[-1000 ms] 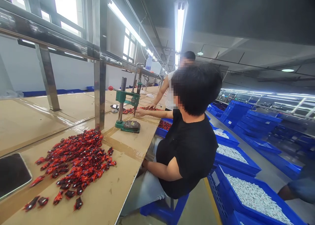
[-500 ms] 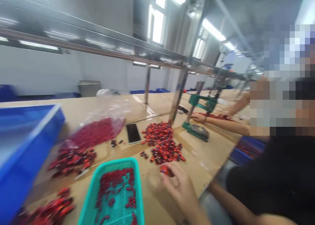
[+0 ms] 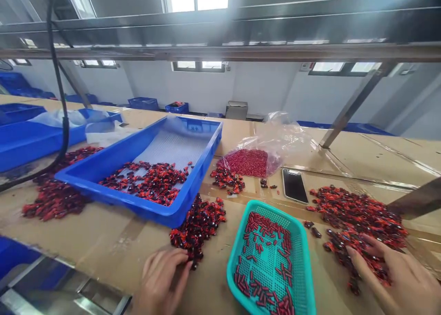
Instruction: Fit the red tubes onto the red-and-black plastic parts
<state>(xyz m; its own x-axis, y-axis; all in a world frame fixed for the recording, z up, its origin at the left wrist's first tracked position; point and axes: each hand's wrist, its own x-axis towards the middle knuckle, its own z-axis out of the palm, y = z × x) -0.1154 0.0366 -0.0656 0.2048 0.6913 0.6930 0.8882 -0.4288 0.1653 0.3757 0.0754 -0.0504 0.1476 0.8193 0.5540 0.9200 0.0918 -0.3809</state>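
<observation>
Here the left hand (image 3: 161, 278) rests open-fingered at a heap of red-black pieces (image 3: 198, 225) while the right hand (image 3: 396, 278) spreads open over another heap (image 3: 358, 216); probably best gather small batches toward the teal basket (image 3: 303, 278).

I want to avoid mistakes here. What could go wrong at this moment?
The left hand touches a pile of red-and-black parts close to the table edge, so some may fall off. The right hand sweeps another pile beside a phone, which could get scratched or buried.
</observation>
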